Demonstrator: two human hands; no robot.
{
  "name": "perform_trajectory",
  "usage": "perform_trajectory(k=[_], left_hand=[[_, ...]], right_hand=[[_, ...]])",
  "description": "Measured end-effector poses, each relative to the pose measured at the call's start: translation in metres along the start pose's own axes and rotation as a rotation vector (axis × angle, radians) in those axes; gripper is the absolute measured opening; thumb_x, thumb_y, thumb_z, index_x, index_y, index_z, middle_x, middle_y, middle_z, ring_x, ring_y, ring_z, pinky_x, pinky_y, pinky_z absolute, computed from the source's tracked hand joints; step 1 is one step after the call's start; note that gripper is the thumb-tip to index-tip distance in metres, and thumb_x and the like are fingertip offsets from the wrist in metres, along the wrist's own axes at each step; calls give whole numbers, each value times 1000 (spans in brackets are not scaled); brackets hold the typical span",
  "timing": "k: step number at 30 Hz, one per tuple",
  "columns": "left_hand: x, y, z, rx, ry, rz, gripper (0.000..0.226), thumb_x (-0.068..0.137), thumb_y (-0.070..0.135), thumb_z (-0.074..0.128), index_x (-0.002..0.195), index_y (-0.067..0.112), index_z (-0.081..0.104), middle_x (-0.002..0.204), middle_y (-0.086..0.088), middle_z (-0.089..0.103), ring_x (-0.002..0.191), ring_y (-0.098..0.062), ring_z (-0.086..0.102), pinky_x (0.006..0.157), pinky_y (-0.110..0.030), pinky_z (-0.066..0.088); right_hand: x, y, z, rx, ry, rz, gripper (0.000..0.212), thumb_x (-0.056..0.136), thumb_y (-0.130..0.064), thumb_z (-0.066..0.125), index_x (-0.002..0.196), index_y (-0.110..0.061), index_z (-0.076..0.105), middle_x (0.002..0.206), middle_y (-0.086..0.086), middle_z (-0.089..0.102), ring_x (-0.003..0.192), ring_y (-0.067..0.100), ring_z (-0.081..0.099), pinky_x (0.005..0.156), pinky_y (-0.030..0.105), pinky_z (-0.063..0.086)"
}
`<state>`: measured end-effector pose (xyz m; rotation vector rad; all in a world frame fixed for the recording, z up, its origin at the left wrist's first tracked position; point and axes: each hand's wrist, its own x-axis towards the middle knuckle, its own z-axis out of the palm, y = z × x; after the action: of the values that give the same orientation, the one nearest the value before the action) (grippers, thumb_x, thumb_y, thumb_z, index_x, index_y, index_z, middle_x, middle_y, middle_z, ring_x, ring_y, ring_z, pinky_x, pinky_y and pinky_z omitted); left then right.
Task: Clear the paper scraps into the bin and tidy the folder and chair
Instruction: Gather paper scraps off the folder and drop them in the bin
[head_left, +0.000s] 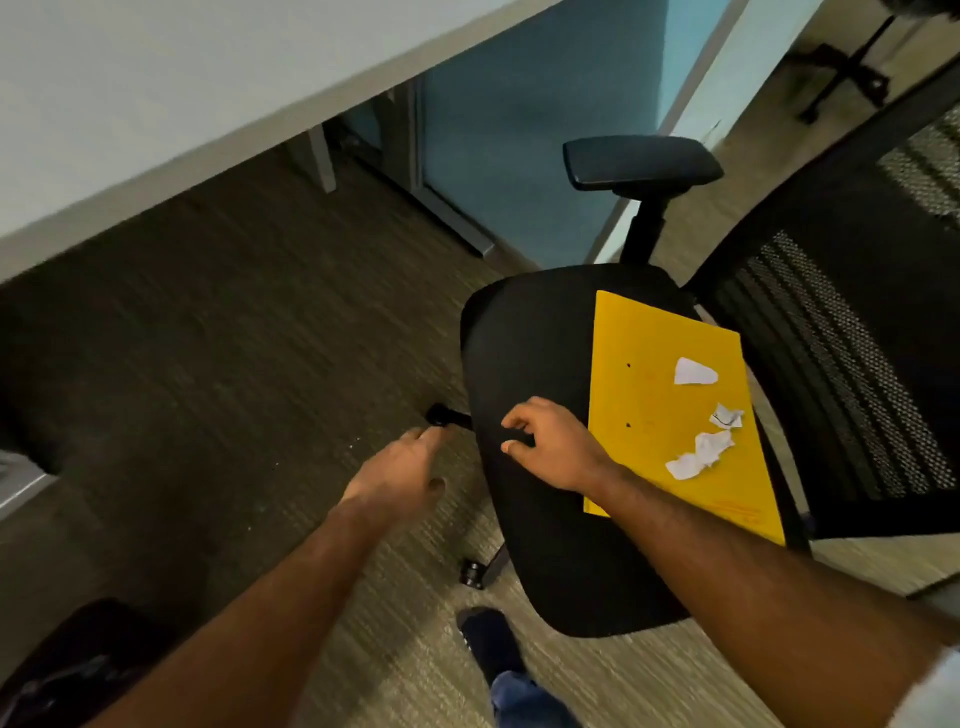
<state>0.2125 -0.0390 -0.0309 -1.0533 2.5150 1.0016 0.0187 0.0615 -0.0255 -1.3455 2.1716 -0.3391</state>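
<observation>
A black office chair (524, 364) stands at the right with a yellow folder (644, 364) lying on its seat. Several white paper scraps (696, 372) rest on the folder, some crumpled (711, 447). My right hand (550, 441) hovers over the seat just left of the folder, fingers curled and apart, holding nothing. My left hand (405, 467) hangs over the carpet left of the seat edge, fingers loosely bent, empty. A dark bin (78, 665) with a black liner shows at the bottom left corner.
A white desk (156, 114) runs along the top left, with its legs and a blue partition (519, 130) behind. The chair's armrest (641, 163) and mesh back (841, 338) rise at the right. Castors (472, 571) stick out below the seat. My shoe (488, 644) is on the carpet.
</observation>
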Motion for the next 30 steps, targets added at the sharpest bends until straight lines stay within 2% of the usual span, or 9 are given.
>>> perform_trajectory(k=[6,11,14,18,20,23,26,30], left_hand=[[39,71,11,54,0,155,64,89,27,63,145,30,33,142,0,46,126,-20,51,101,-40,49],[74,116,27,81,4,291,58,89,30,62,142,30,37,135,0,50,123,-22,53,99,-42,49],[88,145,39,125,-35,380,58,90,30,61,143,29,36,137,0,47,124,-23,50,96,-43,49],[100,184,60,223,-70,495,62,91,28,61,147,27,32,140,-2,42,127,-23,46,93,-41,50],[106,204,73,231,-99,484,67,90,31,62,148,26,28,142,-4,40,123,-27,50,87,-42,51],[115,226,95,169,-132,410,77,86,44,66,149,25,26,146,-9,35,112,-31,59,79,-42,52],[125,240,113,67,-130,313,88,80,56,69,148,22,26,146,-11,32,109,-33,61,79,-42,54],[134,250,131,116,-120,265,89,76,58,72,145,20,30,140,-12,34,109,-35,60,81,-44,55]], right_hand=[[-2,51,-30,201,150,122,33,82,-24,73,114,-18,65,111,-1,65,91,6,57,73,12,44],[0,98,-58,190,217,132,32,84,-24,72,114,-15,65,112,1,65,97,10,59,71,13,41],[3,122,-75,155,248,109,29,85,-23,71,112,-15,66,111,1,64,94,7,55,68,8,37],[11,159,-104,85,269,76,27,83,-20,71,110,-14,67,108,7,65,92,8,53,80,21,42],[13,185,-116,48,257,124,31,82,-22,73,112,-15,66,111,8,63,98,16,57,88,32,48],[10,218,-130,-22,185,224,45,78,-30,76,119,-19,60,119,9,57,111,26,56,95,45,48],[5,242,-136,-117,89,327,57,74,-37,78,124,-20,56,127,12,49,115,31,53,96,43,47],[-8,273,-127,-83,41,483,56,72,-44,79,116,-18,57,129,14,48,112,31,54,92,37,47]])
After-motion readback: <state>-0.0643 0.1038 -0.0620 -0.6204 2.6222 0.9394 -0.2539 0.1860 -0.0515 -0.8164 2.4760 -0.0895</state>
